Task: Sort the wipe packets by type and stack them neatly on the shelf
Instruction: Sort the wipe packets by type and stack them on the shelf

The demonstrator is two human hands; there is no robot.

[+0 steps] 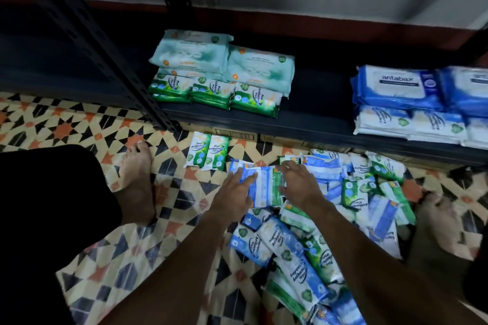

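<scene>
- The patterned floor covering (pixel 66 129) fills the lower view, and a person's bare feet are planted on it, one foot (pixel 137 182) at the left and the other foot (pixel 443 224) at the right.
- The dark metal shelf (pixel 317 103) runs across the top, with a perforated post (pixel 87 34) at its front left corner.
- A loose pile of wipe packets (pixel 303 240), blue-white and green-white mixed, lies on the floor in front of the shelf's front edge, towards the right.
- Large blue packs (pixel 396 87) are stacked at the shelf's right end, and smaller white-blue packets (pixel 383 121) are lined up along the front edge before them.
- Pale green packs (pixel 190 53) sit in two stacks side by side near the shelf's middle.
- A row of green pine packets (pixel 214 92) stands touching their front, along the shelf's front edge.
- Two more green packets (pixel 207 152) lie side by side on the floor just below that edge.
- The left hand (pixel 233 196) lays straight fingers flat on a blue-and-white packet (pixel 260 187) at the pile's far left corner.
- The right hand (pixel 299 183) rests just beside it with fingers spread, gripping nothing.
</scene>
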